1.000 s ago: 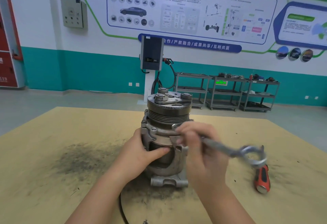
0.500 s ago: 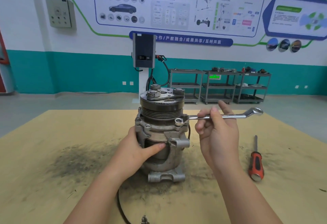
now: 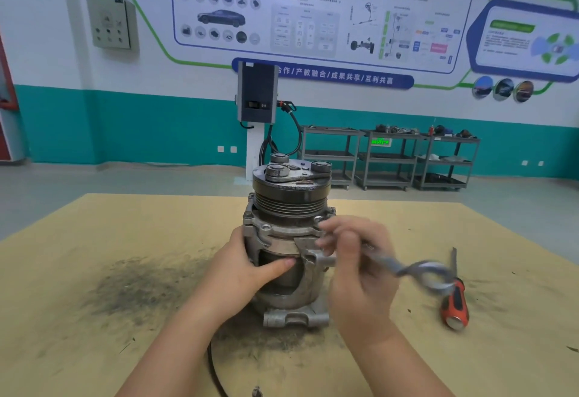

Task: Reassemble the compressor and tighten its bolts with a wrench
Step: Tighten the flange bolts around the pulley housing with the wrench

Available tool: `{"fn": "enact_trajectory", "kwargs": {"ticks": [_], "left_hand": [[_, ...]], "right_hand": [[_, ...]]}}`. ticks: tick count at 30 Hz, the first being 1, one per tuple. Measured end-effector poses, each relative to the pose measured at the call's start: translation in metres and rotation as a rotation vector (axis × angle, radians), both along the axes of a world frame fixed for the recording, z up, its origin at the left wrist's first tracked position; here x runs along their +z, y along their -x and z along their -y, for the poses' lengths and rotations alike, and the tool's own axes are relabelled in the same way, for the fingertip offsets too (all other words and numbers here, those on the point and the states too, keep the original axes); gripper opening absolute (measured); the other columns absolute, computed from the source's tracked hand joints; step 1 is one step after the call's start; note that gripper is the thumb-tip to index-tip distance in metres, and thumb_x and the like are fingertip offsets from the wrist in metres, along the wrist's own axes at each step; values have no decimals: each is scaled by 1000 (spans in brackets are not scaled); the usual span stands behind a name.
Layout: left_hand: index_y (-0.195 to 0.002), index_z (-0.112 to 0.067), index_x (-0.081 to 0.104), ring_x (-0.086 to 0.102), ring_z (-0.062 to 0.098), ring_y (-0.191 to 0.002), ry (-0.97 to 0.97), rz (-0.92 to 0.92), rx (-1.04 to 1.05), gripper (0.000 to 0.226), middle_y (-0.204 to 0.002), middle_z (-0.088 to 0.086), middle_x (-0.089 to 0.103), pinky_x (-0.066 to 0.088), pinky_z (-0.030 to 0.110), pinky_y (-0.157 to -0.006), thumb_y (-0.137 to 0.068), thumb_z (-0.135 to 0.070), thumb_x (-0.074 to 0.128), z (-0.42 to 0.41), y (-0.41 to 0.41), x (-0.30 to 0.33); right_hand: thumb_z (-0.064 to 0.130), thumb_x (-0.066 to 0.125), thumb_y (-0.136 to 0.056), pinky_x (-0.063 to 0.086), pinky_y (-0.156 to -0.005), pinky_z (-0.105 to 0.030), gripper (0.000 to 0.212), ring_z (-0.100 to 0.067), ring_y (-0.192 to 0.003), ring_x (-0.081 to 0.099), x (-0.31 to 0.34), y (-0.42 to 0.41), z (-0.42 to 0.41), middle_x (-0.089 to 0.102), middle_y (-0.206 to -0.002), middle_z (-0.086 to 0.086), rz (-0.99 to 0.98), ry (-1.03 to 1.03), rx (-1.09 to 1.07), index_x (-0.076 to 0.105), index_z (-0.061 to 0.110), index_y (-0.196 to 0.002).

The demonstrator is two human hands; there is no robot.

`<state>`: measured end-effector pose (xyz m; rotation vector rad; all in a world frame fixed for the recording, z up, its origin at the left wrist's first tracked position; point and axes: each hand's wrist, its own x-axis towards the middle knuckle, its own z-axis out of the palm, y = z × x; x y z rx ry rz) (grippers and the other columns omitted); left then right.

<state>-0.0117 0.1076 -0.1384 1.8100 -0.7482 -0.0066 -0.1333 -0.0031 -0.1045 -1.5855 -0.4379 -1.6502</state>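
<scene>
Both hands work at the compressor, which stands upright mid-table. Left hand wraps its left flank, thumb lying across the dark opening, fingers hidden behind the housing. Right hand curls around the wrench shank; motion blur smears the fingers and the ring end. Whether the wrench's near end sits on a bolt cannot be told. Beyond the blurred ring lies a screwdriver, its shaft partly covered.

Upright grey compressor, blurred wrench alongside
</scene>
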Motion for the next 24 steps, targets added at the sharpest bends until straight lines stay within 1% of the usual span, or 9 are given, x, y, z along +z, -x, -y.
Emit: {"fn": "enact_trajectory", "kwargs": {"ticks": [3,5,6,8,10,14,18,22,24], "left_hand": [[-111,-44,50,59,-16,-93,-5,3,3,78,-105,-29,65,45,11,-71,-45,-78,74,1,-1,-1],[-109,-44,50,59,-16,-92,-10,2,6,76,-103,-28,65,44,9,-69,-45,-77,74,0,-1,-1],[-107,-44,50,57,-19,-91,-7,1,10,75,-102,-29,64,44,7,-67,-44,-77,74,0,-1,-1],[-105,-45,49,54,-23,-91,-3,-3,7,73,-102,-32,63,43,4,-65,-44,-77,74,0,-1,-1],[-105,-46,49,53,-25,-91,-8,-7,-3,73,-104,-33,62,42,3,-66,-44,-78,74,0,-1,0],[-105,-46,50,51,-28,-90,-8,-9,-3,74,-103,-33,61,41,0,-64,-43,-78,73,0,-1,0],[-104,-48,49,50,-29,-89,-20,-7,1,73,-101,-36,60,40,0,-63,-42,-80,72,0,0,1],[-102,-48,49,50,-30,-88,-22,-15,8,71,-96,-39,60,41,-1,-61,-42,-80,72,-1,0,1],[-101,-48,48,50,-30,-88,-22,-14,10,72,-95,-40,59,41,0,-61,-41,-81,71,-1,1,1]], "right_hand": [[31,51,-100,51,-72,-24,27,-11,-79,61,-5,-2,-1,61,-87,4,-54,215,-135,61,10,-87],[32,51,-100,52,-74,-27,30,-13,-82,62,-4,-2,-1,62,-89,3,-63,221,-123,63,8,-87],[32,48,-101,52,-73,-28,28,-15,-81,63,-2,-1,-2,62,-91,1,-51,169,-65,62,11,-90],[36,43,-103,51,-67,-29,24,-20,-73,61,3,2,-2,62,-91,-4,23,-6,92,61,22,-94],[40,43,-101,50,-60,-30,25,-23,-63,59,10,5,1,63,-85,-6,76,-214,188,61,27,-90],[42,45,-91,48,-52,-24,32,-18,-52,57,20,7,9,64,-71,-6,-33,-566,336,57,15,-78],[32,33,-101,44,-47,-23,36,-15,-48,53,24,4,24,62,-65,-5,-133,-749,488,52,9,-80],[28,28,-105,40,-45,-20,40,-14,-46,49,28,3,39,57,-62,-5,-246,-909,679,52,10,-79],[29,29,-105,41,-45,-21,39,-14,-46,49,26,2,36,57,-64,-5,-230,-913,662,52,11,-79]]}}
